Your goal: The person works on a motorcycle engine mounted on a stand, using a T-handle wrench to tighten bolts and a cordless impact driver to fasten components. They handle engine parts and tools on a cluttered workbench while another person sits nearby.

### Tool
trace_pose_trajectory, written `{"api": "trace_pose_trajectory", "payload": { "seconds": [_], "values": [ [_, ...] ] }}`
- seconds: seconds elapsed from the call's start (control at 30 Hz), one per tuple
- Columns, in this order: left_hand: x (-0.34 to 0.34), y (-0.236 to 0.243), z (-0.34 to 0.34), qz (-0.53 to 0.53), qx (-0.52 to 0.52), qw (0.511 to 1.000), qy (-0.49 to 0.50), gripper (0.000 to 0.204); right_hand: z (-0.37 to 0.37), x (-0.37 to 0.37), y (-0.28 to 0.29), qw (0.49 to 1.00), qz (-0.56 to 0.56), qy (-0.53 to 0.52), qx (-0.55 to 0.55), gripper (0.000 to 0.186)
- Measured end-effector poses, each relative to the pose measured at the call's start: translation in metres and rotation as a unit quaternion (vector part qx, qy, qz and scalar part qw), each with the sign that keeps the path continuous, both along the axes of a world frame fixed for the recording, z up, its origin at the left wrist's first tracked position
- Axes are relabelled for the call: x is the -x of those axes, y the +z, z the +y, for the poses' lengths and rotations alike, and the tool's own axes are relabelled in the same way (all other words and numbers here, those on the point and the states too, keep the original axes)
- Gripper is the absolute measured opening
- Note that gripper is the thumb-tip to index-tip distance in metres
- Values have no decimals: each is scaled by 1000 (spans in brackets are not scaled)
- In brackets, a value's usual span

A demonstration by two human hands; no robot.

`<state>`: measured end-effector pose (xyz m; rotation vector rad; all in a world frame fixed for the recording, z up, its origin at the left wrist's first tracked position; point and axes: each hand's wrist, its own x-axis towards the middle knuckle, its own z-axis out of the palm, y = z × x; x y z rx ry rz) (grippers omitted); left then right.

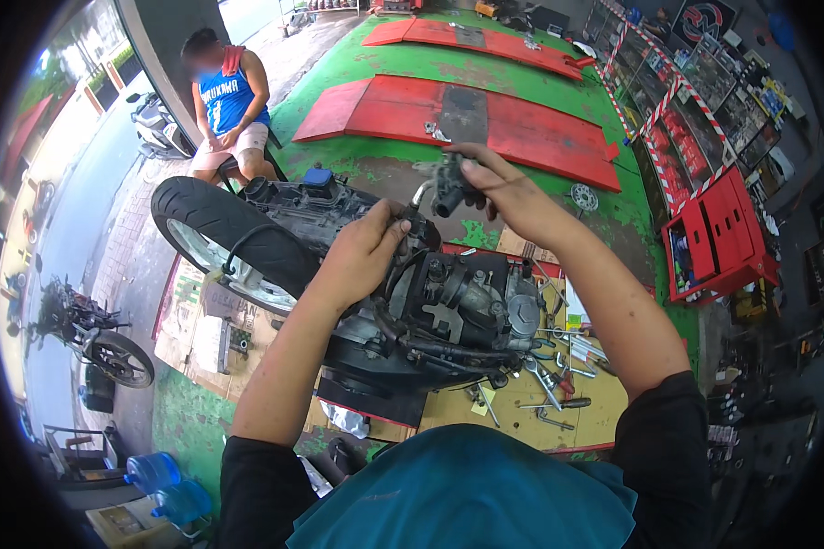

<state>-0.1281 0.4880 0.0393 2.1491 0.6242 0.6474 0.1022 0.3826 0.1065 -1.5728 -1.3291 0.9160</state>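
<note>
Black part [448,187], just one, in curled right hand [506,188]; left hand [366,249] half-closed, hold unclear.

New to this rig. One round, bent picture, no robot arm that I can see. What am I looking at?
It's one view from a fisheye camera on a person's head, looking down; the lens bends straight edges. The "machine" is two bare hands. The right hand holds a dark, chunky part with a round opening in the air. The left hand is just beside it, over a black, partly stripped motorcycle; exactly what its fingertips grip is unclear. On the tan cardboard sheeting below lie scattered silver metal hand tools. Beyond, a seated person in a blue sleeveless top isn't touching the work.
</note>
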Motion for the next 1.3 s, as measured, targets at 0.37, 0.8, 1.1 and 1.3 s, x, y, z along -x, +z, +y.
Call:
{"api": "trace_pose_trajectory", "payload": {
  "seconds": [0.37, 0.8, 1.1, 1.3],
  "values": [
    [5, 32, -2, -46, 12, 999, 4, 29, -21, -7, 13, 988, 118, 99, 27, 50],
    [1, 28, -3, -55, -1, 998, -11, 27, -19, -30, 25, 951, 225, 197, 81, 93],
    [1, 24, -1, -15, -26, 999, -41, 28, -17, -9, 26, 988, -120, 96, -9, 72],
    [4, 8, 0, 62, -127, 990, -20, 29, -8, -18, 26, 983, -170, 65, -1, 54]
  ]
}}
